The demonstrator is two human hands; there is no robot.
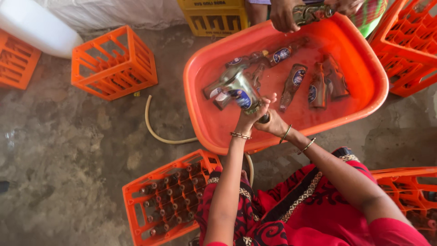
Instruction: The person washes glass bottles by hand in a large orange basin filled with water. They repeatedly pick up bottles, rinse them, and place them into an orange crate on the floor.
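Note:
Over the near rim of a big orange tub [378, 77] of water, my left hand [251, 114] grips the neck end of a clear glass bottle [239, 91] with a blue oval label, its body tilted up and to the left. My right hand [273, 124] is closed around the bottle's mouth, right beside the left hand. Several more labelled bottles, such as a brown one [293, 84], lie in the water. At the tub's far edge another person's hand [282, 16] holds a bottle [312, 12].
An orange crate [166, 202] full of bottles stands by my left knee. Empty orange crates sit at far left [114, 64], at the right [405, 50] and at lower right [407, 187]. A pale hose [157, 132] curves over the wet concrete floor. A yellow crate [214, 18] stands behind.

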